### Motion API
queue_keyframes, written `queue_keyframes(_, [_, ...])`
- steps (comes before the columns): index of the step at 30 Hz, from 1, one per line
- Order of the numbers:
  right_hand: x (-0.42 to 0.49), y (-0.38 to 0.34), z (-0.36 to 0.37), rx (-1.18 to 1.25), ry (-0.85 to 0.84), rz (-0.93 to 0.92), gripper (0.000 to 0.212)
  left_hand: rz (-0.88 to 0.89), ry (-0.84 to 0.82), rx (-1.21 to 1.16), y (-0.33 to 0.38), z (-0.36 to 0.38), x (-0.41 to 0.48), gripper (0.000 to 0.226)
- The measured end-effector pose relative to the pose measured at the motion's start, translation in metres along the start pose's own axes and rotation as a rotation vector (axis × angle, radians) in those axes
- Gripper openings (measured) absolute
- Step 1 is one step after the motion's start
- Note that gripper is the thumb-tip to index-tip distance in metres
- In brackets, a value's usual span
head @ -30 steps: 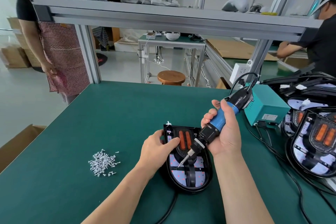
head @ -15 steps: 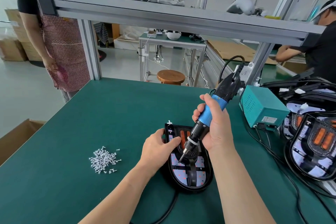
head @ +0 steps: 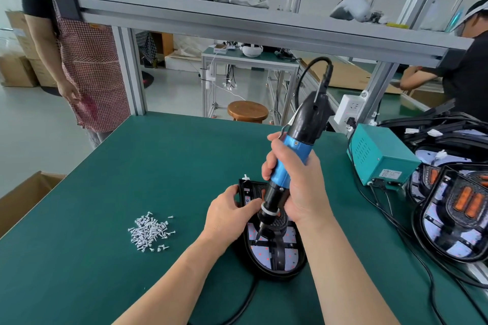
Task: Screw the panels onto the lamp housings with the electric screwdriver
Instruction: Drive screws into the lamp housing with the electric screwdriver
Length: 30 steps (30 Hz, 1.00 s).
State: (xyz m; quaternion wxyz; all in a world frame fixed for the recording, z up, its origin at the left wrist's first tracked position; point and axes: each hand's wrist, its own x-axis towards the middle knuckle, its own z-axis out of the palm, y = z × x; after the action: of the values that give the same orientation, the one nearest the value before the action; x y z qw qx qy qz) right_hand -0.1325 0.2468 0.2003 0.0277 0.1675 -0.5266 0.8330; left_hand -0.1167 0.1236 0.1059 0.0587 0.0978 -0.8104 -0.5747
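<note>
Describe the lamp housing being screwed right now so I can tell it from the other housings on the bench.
On the green table, look near the front edge, right of the loose screw pile. The lamp housing lies there alone, steadied by the left hand, with the right hand holding the blue electric screwdriver tip-down on its panel. The other housings crowd the right edge, untouched.

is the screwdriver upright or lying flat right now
Near upright, tilted: the right hand holds the electric screwdriver, its bit down on the lamp housing and its cord end up.

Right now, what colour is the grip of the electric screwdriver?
Blue, with black ends; the head view shows the electric screwdriver clearly.
</note>
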Motion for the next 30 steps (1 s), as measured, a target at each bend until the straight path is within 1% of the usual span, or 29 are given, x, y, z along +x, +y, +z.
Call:
queue_keyframes(3, [-0.0073, -0.0012, 0.0056, -0.051, -0.04, -0.049, 0.022, 0.005, -0.003, 0.027, -0.0006, -0.0006, 0.0003, 0.014])
queue_keyframes(11, [-0.0087, 0.0001, 0.0021, -0.082, 0.008, -0.069, 0.016, -0.004, -0.001, 0.03, 0.0047, -0.0008, -0.0022, 0.016])
queue_keyframes(17, [-0.0098, 0.0035, 0.0051, -0.115, -0.053, -0.099, 0.011, -0.002, -0.004, 0.028, 0.0049, -0.002, -0.0033, 0.015])
queue_keyframes(19, [-0.0093, 0.0039, 0.0058, -0.12, -0.054, -0.096, 0.01, -0.005, 0.001, 0.038, 0.0058, -0.0023, -0.0031, 0.01])
queue_keyframes(20, [-0.0087, 0.0037, 0.0058, -0.117, -0.055, -0.09, 0.01, -0.008, -0.001, 0.041, 0.0068, -0.0024, -0.0033, 0.011])
queue_keyframes(23, [-0.0063, 0.0036, 0.005, -0.113, -0.073, -0.079, 0.012, -0.013, -0.013, 0.041, 0.0084, -0.0023, -0.0047, 0.027])
queue_keyframes(24, [-0.006, 0.0035, 0.0048, -0.113, -0.078, -0.078, 0.013, -0.013, -0.013, 0.037, 0.008, -0.0026, -0.0051, 0.028])
queue_keyframes(27, [-0.0058, 0.0036, 0.0051, -0.102, -0.101, -0.08, 0.015, -0.004, 0.001, 0.034, 0.0066, -0.0028, -0.0051, 0.02])
queue_keyframes(30, [-0.0058, 0.003, 0.0039, -0.085, -0.115, -0.06, 0.016, -0.007, 0.002, 0.022, 0.0083, -0.0024, -0.0059, 0.028])
